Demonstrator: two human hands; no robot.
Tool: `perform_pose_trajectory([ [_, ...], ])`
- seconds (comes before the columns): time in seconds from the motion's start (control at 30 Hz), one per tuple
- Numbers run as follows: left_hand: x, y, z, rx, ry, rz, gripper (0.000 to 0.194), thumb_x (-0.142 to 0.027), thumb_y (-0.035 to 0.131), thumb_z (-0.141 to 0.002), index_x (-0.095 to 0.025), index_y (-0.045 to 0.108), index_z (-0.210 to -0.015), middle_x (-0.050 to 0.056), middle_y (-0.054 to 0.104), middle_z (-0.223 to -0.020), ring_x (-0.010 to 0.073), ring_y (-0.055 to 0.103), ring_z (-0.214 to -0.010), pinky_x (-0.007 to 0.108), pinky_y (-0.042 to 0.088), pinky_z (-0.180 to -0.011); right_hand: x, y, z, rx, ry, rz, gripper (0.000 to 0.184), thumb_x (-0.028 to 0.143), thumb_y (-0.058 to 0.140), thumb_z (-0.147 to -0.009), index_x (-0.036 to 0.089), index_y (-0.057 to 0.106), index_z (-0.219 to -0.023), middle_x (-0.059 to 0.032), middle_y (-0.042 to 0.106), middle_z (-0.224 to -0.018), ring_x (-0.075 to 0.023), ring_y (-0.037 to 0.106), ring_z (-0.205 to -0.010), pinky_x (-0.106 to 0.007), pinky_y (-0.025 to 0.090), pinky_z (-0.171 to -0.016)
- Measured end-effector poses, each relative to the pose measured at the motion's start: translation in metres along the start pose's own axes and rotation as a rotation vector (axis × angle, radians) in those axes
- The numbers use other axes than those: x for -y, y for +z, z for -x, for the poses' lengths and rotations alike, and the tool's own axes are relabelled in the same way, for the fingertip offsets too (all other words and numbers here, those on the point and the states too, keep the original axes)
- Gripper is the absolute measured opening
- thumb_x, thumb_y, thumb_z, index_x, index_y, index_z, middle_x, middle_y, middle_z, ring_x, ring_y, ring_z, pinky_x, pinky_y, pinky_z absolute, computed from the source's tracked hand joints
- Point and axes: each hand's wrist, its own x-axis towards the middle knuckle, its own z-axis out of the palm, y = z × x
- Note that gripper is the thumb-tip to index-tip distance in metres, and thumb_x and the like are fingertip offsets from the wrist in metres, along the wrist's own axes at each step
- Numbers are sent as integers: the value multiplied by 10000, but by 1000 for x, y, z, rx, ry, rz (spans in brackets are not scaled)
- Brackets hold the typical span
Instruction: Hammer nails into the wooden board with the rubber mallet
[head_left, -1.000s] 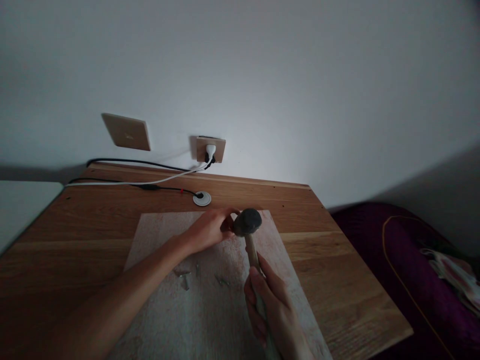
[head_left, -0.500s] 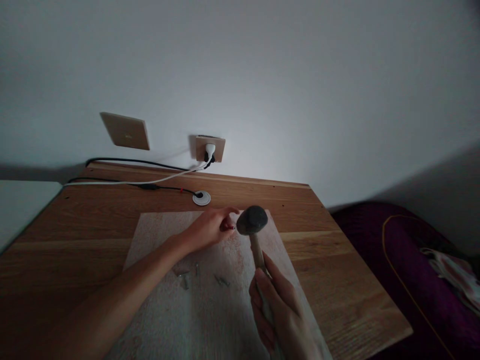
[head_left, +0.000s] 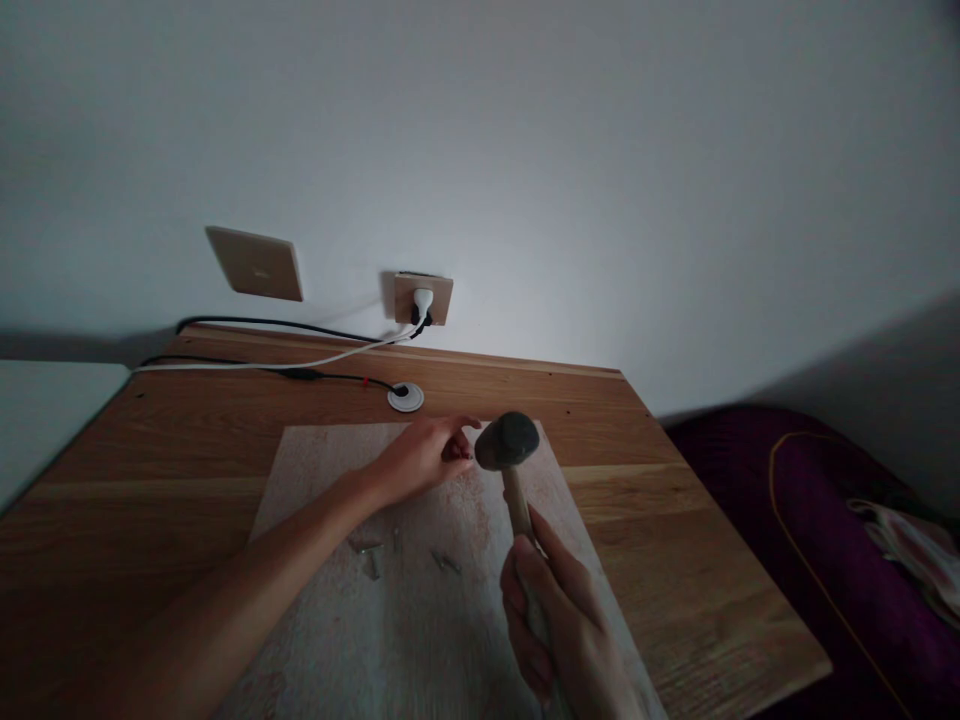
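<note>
My right hand [head_left: 559, 610] is wrapped round the light wooden handle of a rubber mallet [head_left: 507, 441], whose black head is raised over the far part of a pale, worn board [head_left: 420, 640]. Just left of that head, my left hand [head_left: 429, 455] rests at the board, its fingers curled and the index finger reaching toward the mallet. What those fingertips pinch, if anything, is hidden by the hand and the mallet head. Several small metal nails or screws [head_left: 446, 562] lie loose on the board, to the right of my left forearm.
The board lies on a wooden tabletop [head_left: 660, 540] against a white wall. Behind it are a round cable grommet [head_left: 405, 397], black and white cables [head_left: 315, 361], and a wall socket [head_left: 442, 300] with plugs. A purple cushioned seat [head_left: 825, 520] stands beyond the right edge.
Both hands and the mallet hold almost the same pose. The whole view has shifted very slightly.
</note>
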Motion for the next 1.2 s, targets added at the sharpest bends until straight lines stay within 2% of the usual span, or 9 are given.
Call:
perform_pose_trajectory([
  [0.07, 2, 0, 0, 5, 18, -12, 432, -123, 736, -842, -192, 682, -1264, -6, 792, -868, 168, 730, -774, 278, 547, -777, 6, -1, 6, -42, -28, -38, 648, 671, 781, -880, 237, 542, -1297, 109, 563, -657, -3, 303, -313, -113, 275, -276],
  [0.17, 4, 0, 1, 25, 45, -23, 465, -152, 729, -862, -196, 664, -1320, -4, 800, -878, 166, 726, -775, 286, 552, -795, 11, -3, 12, -119, -40, -52, 771, 701, 797, -850, 251, 518, -1410, 111, 549, -661, -3, 300, -313, -119, 251, -289],
  [0.33, 3, 0, 1, -7, 26, -9, 458, -91, 734, -834, -208, 681, -1275, -7, 806, -879, 165, 736, -762, 281, 559, -774, 2, -1, 4, -41, -39, 31, 732, 667, 768, -894, 218, 527, -1420, 100, 572, -673, -3, 308, -321, -116, 266, -279],
  [0.5, 0, -2, 1, 14, 8, 29, 531, -11, 747, -787, -220, 689, -1272, -2, 818, -899, 172, 760, -775, 264, 566, -749, -11, -1, -8, -72, 41, 76, 762, 687, 777, -870, 208, 499, -1393, 114, 561, -679, -12, 356, -351, -106, 311, -294],
  [0.6, 0, -2, 0, 13, 3, 13, 519, -29, 759, -801, -212, 686, -1281, 1, 816, -886, 174, 762, -769, 267, 566, -744, -13, -1, -8, -60, 6, 65, 785, 711, 767, -867, 210, 491, -1404, 118, 569, -688, -8, 352, -332, -111, 301, -280],
  [0.83, 1, -3, 0, 13, 0, 6, 530, 6, 751, -782, -212, 693, -1261, -4, 814, -882, 167, 757, -766, 261, 559, -745, -11, 0, -8, -43, 17, 61, 707, 704, 763, -875, 207, 524, -1317, 113, 569, -683, -9, 348, -326, -117, 323, -276],
  [0.97, 4, -1, -1, 8, 32, 14, 497, -30, 745, -813, -207, 679, -1273, -9, 809, -890, 153, 743, -763, 256, 554, -753, -1, 1, -1, -33, -35, 79, 565, 690, 742, -905, 215, 578, -1162, 103, 565, -660, -3, 349, -321, -110, 308, -283],
  [1.07, 6, 0, -1, 5, 34, 18, 491, -39, 748, -817, -203, 673, -1273, -16, 804, -885, 149, 738, -768, 255, 551, -763, 4, 2, 3, -23, -55, 74, 547, 675, 732, -924, 221, 571, -1184, 111, 552, -635, -5, 335, -318, -110, 304, -286],
  [1.2, 5, -2, 0, 7, 29, 8, 483, -19, 741, -816, -208, 686, -1257, -11, 801, -895, 150, 737, -769, 249, 543, -754, -2, 2, -1, -1, -36, 87, 560, 677, 733, -921, 206, 555, -1168, 109, 566, -651, 1, 342, -325, -102, 304, -282],
])
